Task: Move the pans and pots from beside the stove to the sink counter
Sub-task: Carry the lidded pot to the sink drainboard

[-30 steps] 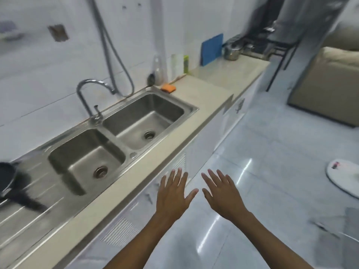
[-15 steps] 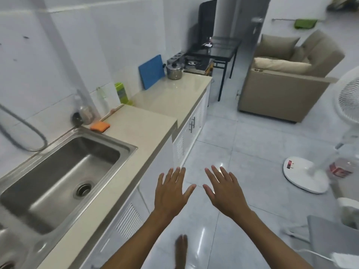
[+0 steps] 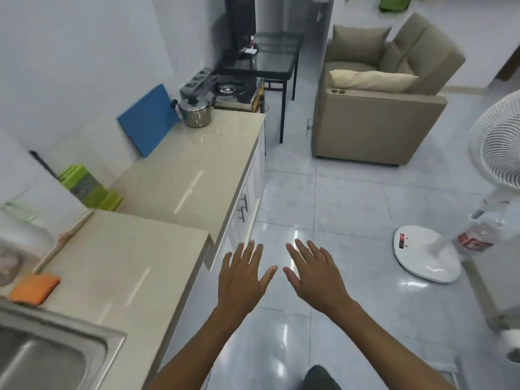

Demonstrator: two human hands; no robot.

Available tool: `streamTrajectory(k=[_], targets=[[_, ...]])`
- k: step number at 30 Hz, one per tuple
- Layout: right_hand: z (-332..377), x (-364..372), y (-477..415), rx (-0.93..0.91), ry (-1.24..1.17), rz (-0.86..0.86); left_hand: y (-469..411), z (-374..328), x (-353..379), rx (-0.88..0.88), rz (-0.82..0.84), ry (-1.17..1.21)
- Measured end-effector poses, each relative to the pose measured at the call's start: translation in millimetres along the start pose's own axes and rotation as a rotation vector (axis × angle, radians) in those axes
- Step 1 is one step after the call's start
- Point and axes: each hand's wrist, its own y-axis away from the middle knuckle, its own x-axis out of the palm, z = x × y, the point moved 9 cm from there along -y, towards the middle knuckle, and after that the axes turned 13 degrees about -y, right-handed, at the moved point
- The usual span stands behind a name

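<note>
Hovering over floor: left hand point(image 3: 242, 280) & right hand point(image 3: 316, 277), grip released, fingers spread; steel pot point(image 3: 195, 111) sitting on far counter point(image 3: 197, 164) beside stove point(image 3: 230, 88).

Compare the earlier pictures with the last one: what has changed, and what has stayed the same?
The view swung right along the counter: the tap and black pan left the frame, and the pot beside the stove now looks nearer. Nothing was grasped or released. The left hand and right hand stay open, empty, side by side.
</note>
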Motion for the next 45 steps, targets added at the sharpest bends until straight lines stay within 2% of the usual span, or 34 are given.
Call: streamTrajectory(k=[7, 9, 13, 15, 19, 26, 33, 36, 40, 45], targets=[[-60.3, -23.7, -185.9, -0.051, -0.013, -0.019, -181.6, 8.2, 5.4, -0.007, -0.083, -0.068], [-77.2, -28.1, -243.6, -0.058, -0.018, 0.042, -232.9, 18.1, 8.8, -0.060, -0.071, -0.068], [-91.3, -49.6, -353.4, -0.109, -0.069, 0.048, -329.7, 43.8, -4.0, -0.157, -0.137, -0.111], [-94.3, -52.6, -406.3, -0.147, -0.053, 0.086, -376.9, 63.2, -4.6, -0.228, -0.107, -0.095], [-85.2, -55.5, -496.1, -0.204, -0.101, 0.109, -447.9, 103.0, -13.3, -0.329, -0.148, -0.129], [-56.7, -39.9, -654.8, -0.301, -0.086, 0.136, -567.3, 194.8, 8.1, -0.465, -0.100, -0.128], [-26.5, -18.6, -800.6, -0.285, -0.169, 0.210, -674.1, 295.1, 26.7, -0.608, -0.055, -0.021], [-11.1, -17.3, -863.1, -0.267, -0.269, 0.204, -715.0, 344.0, 33.7, -0.713, -0.016, 0.139], [12.6, -15.7, -935.4, -0.267, -0.380, 0.170, -757.7, 412.9, 56.3, -0.957, 0.006, 0.688], [13.2, 14.6, -1030.1, -0.037, -0.667, 0.236, -818.3, 485.1, 80.1, -1.113, -0.012, 0.872]])
